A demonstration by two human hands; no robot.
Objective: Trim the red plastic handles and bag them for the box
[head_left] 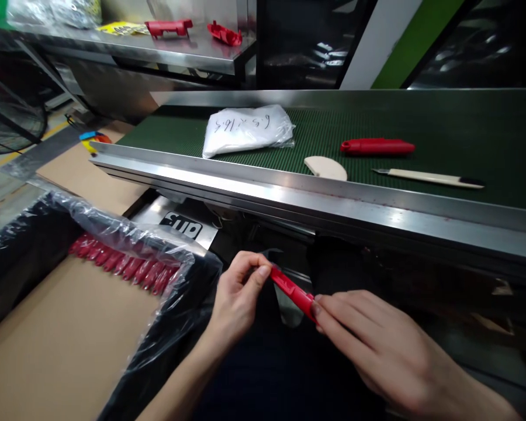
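Both my hands hold one slim red plastic part (293,290) below the front rail of the conveyor. My left hand (236,298) pinches its upper left end between thumb and fingers. My right hand (377,345) grips its lower right end with fingers closed round it. A clear plastic film or bag seems to hang under the part, hard to make out. To the left stands a cardboard box (70,327) lined with a black bag, with a row of several red parts (123,264) laid along its far side.
On the green conveyor belt (464,123) lie a white bag with writing (245,130), a red part (377,147), a cream half-round piece (326,168) and a cream-handled knife (429,178). A steel rail (289,196) edges the belt. Red parts (169,27) lie on the back steel table. A fan stands at far left.
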